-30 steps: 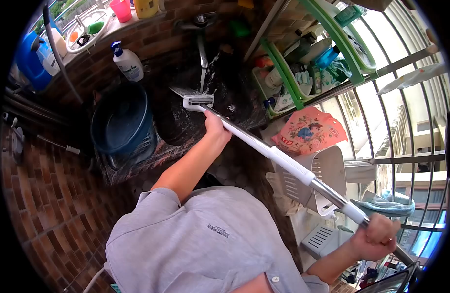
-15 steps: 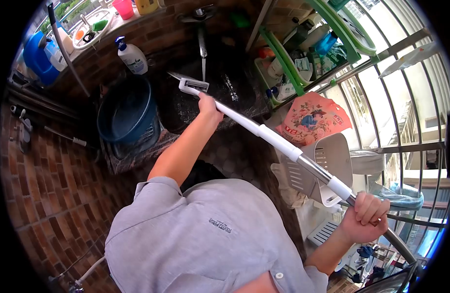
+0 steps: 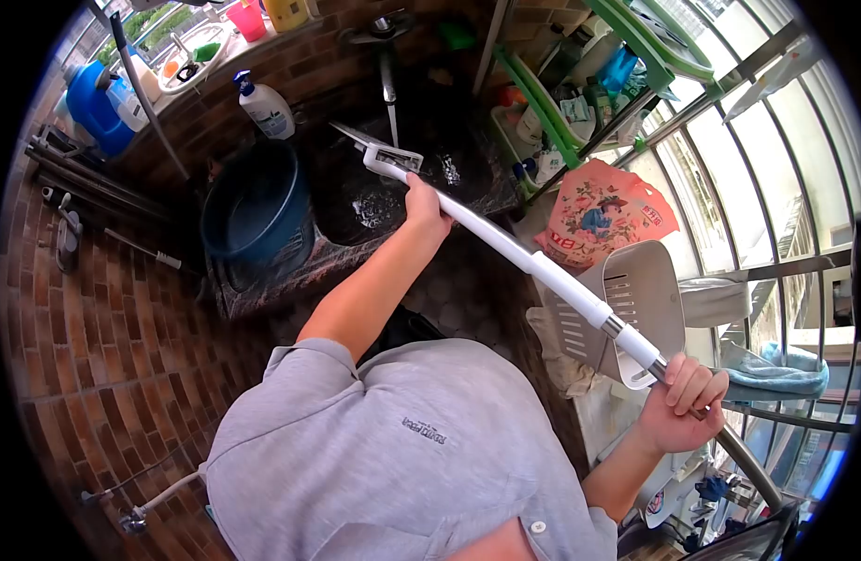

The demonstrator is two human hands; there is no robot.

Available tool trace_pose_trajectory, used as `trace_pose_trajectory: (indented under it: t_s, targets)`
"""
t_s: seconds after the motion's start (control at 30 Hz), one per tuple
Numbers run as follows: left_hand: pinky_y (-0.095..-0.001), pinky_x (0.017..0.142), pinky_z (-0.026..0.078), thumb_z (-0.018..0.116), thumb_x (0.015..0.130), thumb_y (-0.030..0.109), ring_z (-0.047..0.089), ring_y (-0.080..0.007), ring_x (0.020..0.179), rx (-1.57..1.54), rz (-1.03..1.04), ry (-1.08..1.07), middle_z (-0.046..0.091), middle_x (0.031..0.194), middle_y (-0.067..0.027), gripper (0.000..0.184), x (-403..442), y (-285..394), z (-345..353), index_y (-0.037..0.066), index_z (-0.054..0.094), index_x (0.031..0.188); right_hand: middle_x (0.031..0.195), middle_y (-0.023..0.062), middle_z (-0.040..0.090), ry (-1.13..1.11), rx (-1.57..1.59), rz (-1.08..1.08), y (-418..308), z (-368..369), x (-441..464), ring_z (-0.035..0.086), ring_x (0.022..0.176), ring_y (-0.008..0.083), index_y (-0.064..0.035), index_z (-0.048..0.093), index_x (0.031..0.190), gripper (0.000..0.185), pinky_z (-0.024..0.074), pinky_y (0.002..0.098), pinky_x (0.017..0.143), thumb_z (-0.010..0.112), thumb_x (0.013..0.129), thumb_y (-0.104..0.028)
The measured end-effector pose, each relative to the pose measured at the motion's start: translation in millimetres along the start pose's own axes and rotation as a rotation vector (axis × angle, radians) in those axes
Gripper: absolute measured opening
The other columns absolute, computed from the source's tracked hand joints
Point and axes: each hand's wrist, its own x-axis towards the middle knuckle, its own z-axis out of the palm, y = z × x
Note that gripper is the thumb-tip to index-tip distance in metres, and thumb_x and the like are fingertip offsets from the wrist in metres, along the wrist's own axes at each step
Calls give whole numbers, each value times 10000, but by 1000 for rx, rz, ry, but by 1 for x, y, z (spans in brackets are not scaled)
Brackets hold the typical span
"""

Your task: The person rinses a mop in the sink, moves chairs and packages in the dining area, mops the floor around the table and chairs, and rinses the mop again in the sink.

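A long-handled mop with a white and steel pole (image 3: pixel 505 241) runs diagonally from the sink to the lower right. Near its head my left hand (image 3: pixel 428 204) is closed round the white shaft. My right hand (image 3: pixel 685 404) grips the steel end of the pole. The white bracket head (image 3: pixel 393 161), with a thin flat plate beside it, is over the dark sink (image 3: pixel 356 220). Water runs from the faucet (image 3: pixel 386 79) close behind the head. Some of the head's underside is hidden.
Left of the sink stands a dark blue bucket (image 3: pixel 253 210), with a white pump bottle (image 3: pixel 264 107) behind it. A green shelf rack (image 3: pixel 543 107) holds several bottles. A pink bag (image 3: pixel 603 215) and a slotted beige basket (image 3: pixel 650 299) sit beside the pole. Metal window bars (image 3: pixel 758 271) line the right side.
The view has shifted slightly. The mop head has moved a little right and lies closer to the water stream. Both hands keep hold of the pole, with the right hand now nearer the white collar.
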Motion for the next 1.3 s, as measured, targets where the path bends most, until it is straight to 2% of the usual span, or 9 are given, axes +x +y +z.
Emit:
trace_pose_trajectory:
  t_s: [0.2,0.37,0.43,0.5,0.6,0.7,0.8,1.1,1.3]
  targets:
    - [-415,688,536,570,943,424,593,-230,701,92,60,-297,570,792,-83,380,3,-17,-22,48,522,942,946,143,470,-61,-330,142,-67,-53,-31,473,1095,339,-74,428,845,191,284,516,1106,520,857,-241]
    - [-331,629,477,647,897,304,501,-167,540,-514,-224,-566,477,579,-6,344,1,0,-4,107,456,689,1003,158,522,-38,-297,235,-63,-75,-61,473,1180,367,-53,468,858,207,300,533,1087,579,873,-227]
    - [-340,621,470,683,869,304,511,-168,563,-476,-238,-781,460,577,-15,334,-28,4,0,108,459,717,1004,151,544,-398,-222,32,-62,-83,-67,469,1208,377,-49,502,881,191,314,522,1075,579,898,-223]
    - [-347,613,456,670,856,282,491,-184,589,-122,159,-414,450,607,-38,306,-19,-2,11,101,449,746,1071,157,586,8,-389,230,-56,-84,-72,462,1245,410,-55,548,845,200,331,544,1061,627,902,-229]
    - [-365,643,475,533,833,103,506,-187,589,-221,-54,-554,478,628,-57,113,-21,1,-6,72,461,752,1149,211,587,-414,-249,94,-46,-96,-88,386,1316,458,-25,555,939,151,281,537,1087,523,938,-172]
    - [-439,802,521,551,800,118,599,-264,757,-96,-133,-607,574,732,-76,84,-41,-8,-14,64,519,744,1173,228,583,32,-313,222,-41,-89,-82,396,1303,470,-27,549,952,166,268,548,1092,477,945,-177]
    - [-459,878,520,538,834,157,646,-326,875,-94,-270,-896,638,809,-109,122,-18,-2,-31,62,576,769,1208,244,564,-87,-176,109,-32,-110,-64,403,1298,456,-27,544,954,187,281,533,1091,444,955,-184]
    - [-397,679,556,537,946,392,656,-230,754,567,-202,-387,645,790,-105,364,-69,-6,-20,38,567,869,1399,288,408,47,-68,351,68,-24,-46,442,1267,453,-26,574,1168,347,459,555,985,624,890,-227]
    - [-370,670,562,611,926,383,647,-216,714,912,-507,-711,643,794,-104,410,-81,63,-22,-23,617,979,824,181,672,931,-344,235,90,17,-24,674,691,242,-25,601,867,363,589,337,524,597,928,-383]
